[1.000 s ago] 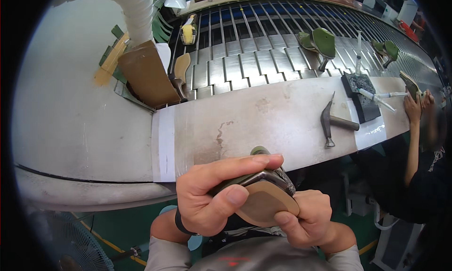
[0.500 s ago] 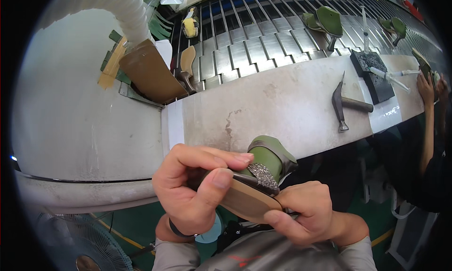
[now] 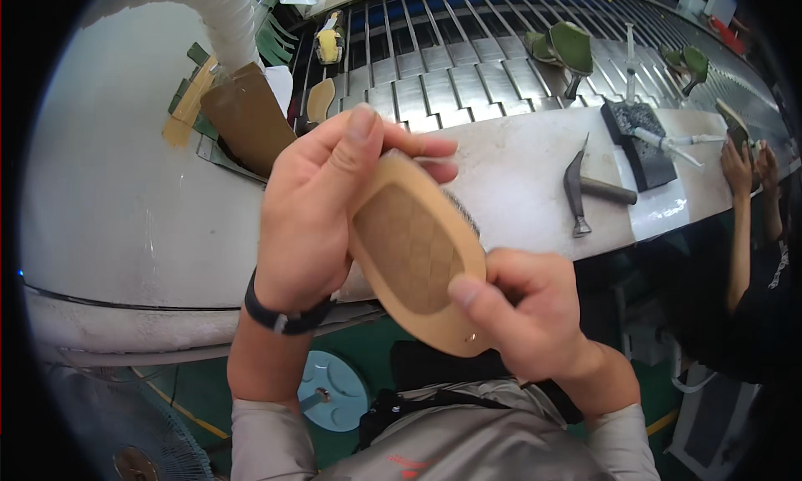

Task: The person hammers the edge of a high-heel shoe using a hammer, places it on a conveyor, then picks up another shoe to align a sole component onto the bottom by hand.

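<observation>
Between my hands is a shoe (image 3: 409, 247) with its tan sole turned up toward me, showing a darker, slightly shiny patch in the middle. A bit of glittery strap shows at its far edge; the rest of the upper is hidden behind the sole. My left hand (image 3: 309, 201), slightly blurred, is curled round the far left end of the shoe, its thumb raised and fingertips reaching past the end. My right hand (image 3: 535, 314) grips the near right end, thumb pressed on the sole and fingers bent behind.
A hammer (image 3: 610, 190) lies on the pale bench (image 3: 526, 180), left of a black block (image 3: 647, 134) holding syringes. Beyond, a slatted metal conveyor (image 3: 451, 88) carries green shoes (image 3: 571, 48). A hose (image 3: 238, 30) hangs at left. A co-worker's hands (image 3: 743, 167) work at far right. Below is a blue stool (image 3: 347, 389).
The shoe has been raised and turned, so its sole now faces me and the green part is out of sight. My left hand has moved up and away, its thumb now off the sole.
</observation>
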{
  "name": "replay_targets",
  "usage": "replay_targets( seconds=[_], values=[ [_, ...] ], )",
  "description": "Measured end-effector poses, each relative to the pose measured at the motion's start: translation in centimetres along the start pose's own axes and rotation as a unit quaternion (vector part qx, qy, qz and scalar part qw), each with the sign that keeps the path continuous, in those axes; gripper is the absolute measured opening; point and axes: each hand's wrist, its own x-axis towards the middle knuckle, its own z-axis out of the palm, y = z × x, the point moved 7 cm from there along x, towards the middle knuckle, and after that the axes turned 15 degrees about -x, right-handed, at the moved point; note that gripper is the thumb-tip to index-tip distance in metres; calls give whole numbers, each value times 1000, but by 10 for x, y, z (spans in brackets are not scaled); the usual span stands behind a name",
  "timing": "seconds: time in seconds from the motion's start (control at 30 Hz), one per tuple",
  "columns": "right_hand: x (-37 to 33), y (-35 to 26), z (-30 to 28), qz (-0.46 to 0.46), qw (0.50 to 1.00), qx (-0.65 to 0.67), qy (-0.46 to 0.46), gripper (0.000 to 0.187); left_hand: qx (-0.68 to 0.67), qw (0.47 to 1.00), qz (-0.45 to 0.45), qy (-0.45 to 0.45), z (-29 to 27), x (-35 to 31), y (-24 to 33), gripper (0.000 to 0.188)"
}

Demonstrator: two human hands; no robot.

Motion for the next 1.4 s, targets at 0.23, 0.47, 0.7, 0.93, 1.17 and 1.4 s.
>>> replay_targets(
  seconds=[0.23, 0.47, 0.7, 0.93, 1.17, 1.4],
  values=[
    [20, 28, -20, 51, 992, 96, -58, 32, -111, 990, 50, -64, 4, 55, -35, 44],
    [6, 10, -30, 88, 990, 106, -37, 37, -104, 990, 28, -86, 8, 72, -47, 42],
    [12, 37, -11, 75, 986, 142, -38, 38, -91, 992, 43, -82, -1, 72, -49, 42],
    [13, 38, -1, 77, 990, 116, -23, 37, -119, 988, 52, -85, -7, 67, -47, 43],
    [6, 18, 10, 91, 990, 109, -24, 33, -149, 984, 64, -78, -14, 57, -43, 45],
    [22, 44, 20, 59, 995, 72, 17, 29, -159, 983, 50, -82, -32, 58, -46, 49]
  ],
)
